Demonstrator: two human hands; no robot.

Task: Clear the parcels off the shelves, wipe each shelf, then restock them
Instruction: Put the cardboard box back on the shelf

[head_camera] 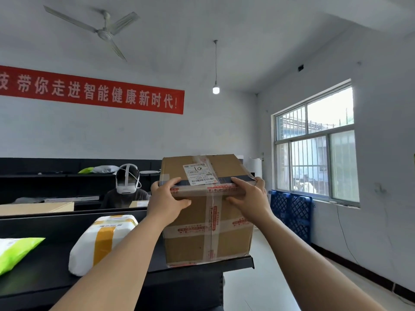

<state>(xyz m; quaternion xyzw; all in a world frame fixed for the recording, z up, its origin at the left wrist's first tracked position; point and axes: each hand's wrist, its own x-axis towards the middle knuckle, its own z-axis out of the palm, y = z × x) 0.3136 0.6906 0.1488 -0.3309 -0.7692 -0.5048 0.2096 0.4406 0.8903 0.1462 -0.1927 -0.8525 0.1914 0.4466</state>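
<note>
Right up close, left hand (pixel 167 198) and right hand (pixel 249 198) clamp the top front edge of the tape-crossed cardboard box (pixel 208 234) at the black shelf's (pixel 51 274) right end, label (pixel 201 175) print unreadable.

A ceiling fan (pixel 104 32) and lit bulb (pixel 216 89) hang overhead; a red banner (pixel 94 90) spans the wall; blue pallets (pixel 292 212) lean beneath the barred window (pixel 314 149).

The box (pixel 231 241) stands at the right end of the shelf (pixel 45 272), a parcel (pixel 89 250) just left, perhaps touching.
</note>
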